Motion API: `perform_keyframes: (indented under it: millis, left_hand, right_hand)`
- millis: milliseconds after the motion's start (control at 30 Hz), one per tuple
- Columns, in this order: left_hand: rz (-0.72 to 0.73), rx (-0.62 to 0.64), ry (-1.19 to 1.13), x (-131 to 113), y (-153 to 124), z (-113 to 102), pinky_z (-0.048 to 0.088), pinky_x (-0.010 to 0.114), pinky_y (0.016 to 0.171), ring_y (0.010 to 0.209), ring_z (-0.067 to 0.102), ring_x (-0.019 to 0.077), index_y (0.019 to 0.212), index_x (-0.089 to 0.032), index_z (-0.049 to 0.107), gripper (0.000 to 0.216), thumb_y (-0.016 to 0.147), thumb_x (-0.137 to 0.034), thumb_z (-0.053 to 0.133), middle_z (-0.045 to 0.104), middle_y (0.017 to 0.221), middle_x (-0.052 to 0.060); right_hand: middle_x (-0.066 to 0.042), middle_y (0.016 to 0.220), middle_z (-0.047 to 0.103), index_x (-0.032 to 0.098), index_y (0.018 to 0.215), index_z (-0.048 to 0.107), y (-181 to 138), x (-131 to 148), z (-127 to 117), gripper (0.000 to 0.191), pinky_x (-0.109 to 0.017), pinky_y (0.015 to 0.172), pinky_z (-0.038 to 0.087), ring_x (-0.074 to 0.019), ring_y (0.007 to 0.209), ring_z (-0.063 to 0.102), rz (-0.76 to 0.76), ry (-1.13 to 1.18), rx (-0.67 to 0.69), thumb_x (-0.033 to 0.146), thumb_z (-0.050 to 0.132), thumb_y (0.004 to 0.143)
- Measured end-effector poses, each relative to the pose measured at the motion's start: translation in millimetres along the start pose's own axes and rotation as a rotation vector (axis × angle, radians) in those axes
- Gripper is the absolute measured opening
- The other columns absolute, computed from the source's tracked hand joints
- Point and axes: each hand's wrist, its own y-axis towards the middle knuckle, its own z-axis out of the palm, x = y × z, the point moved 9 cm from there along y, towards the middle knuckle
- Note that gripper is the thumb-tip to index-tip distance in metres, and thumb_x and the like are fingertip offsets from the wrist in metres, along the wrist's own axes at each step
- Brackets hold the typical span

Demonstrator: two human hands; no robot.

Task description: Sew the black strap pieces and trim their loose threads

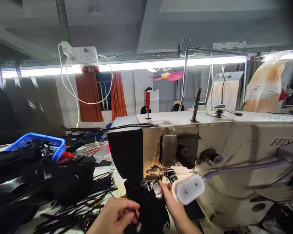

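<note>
A piece of black fabric (150, 213) lies under the presser foot (157, 189) of a sewing machine (151, 149). My left hand (116, 214) is over the fabric's left side, its fingers curled in and thumb close to them; whatever they pinch, if anything, cannot be made out. Along the right side of the presser foot, my right hand (171, 200) reaches in with its forefinger stretched out beside the metal foot. A white lamp head (189, 189) on a purple flexible neck hides part of that hand. The needle is too small to make out.
Left of the machine lies a heap of black pieces (70, 182) with loose black straps (88, 208). Behind it stands a blue basket (61, 149). A red-handled screwdriver (147, 102) stands upright on the machine. A dark flat object (195, 211) lies right of my right hand.
</note>
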Motion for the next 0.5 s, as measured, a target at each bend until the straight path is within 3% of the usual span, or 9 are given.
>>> perform_keyframes:
  millis: [100,167,233,367,500]
  left_hand:
    - [0.030,-0.074,0.299,-14.8,27.7,7.1,0.044,0.023,0.060,0.056,0.063,0.0138,0.080,-0.019,0.075,0.025,0.086,-0.029,0.052,0.073,0.063,0.002]
    - [0.101,-0.144,0.474,-27.1,37.9,9.0,0.040,0.024,0.061,0.056,0.060,0.0136,0.073,-0.021,0.074,0.025,0.086,-0.028,0.054,0.071,0.059,0.000]
    - [0.114,-0.184,0.572,-32.1,42.4,11.3,0.036,0.026,0.059,0.056,0.058,0.0144,0.070,-0.022,0.073,0.024,0.085,-0.027,0.055,0.069,0.058,0.000]
    - [0.082,-0.247,0.634,-24.7,44.4,13.0,0.038,0.030,0.063,0.065,0.061,0.0204,0.070,-0.022,0.071,0.021,0.083,-0.029,0.057,0.069,0.066,0.004]
    - [0.092,-0.458,0.441,-7.5,43.1,-6.5,0.043,0.046,0.091,0.095,0.061,0.0356,0.071,-0.025,0.074,0.014,0.070,-0.038,0.071,0.073,0.088,0.011]
  right_hand:
    - [-0.008,0.084,0.076,0.021,0.095,0.073,-8.0,51.5,-19.8,0.014,-0.028,0.065,0.061,-0.0228,0.075,0.073,-0.236,-0.035,-0.039,0.023,0.065,0.084]
    - [-0.008,0.095,0.076,0.022,0.110,0.069,-13.4,93.2,-16.6,0.032,-0.032,0.081,0.060,-0.0223,0.089,0.073,-0.511,-0.088,0.082,0.009,0.063,0.082]
    - [-0.010,0.098,0.075,0.019,0.117,0.064,-16.0,118.8,-9.4,0.041,-0.031,0.085,0.059,-0.0201,0.095,0.071,-0.695,-0.135,0.218,-0.001,0.056,0.082]
    - [-0.013,0.099,0.074,0.014,0.117,0.063,-10.0,125.4,-5.2,0.038,-0.031,0.084,0.061,-0.0203,0.096,0.071,-0.758,-0.167,0.329,0.000,0.052,0.083]
    - [-0.010,0.109,0.074,0.017,0.118,0.067,-18.0,102.9,1.0,0.039,-0.033,0.092,0.058,-0.0224,0.100,0.071,-0.738,-0.317,0.362,0.010,0.065,0.079]
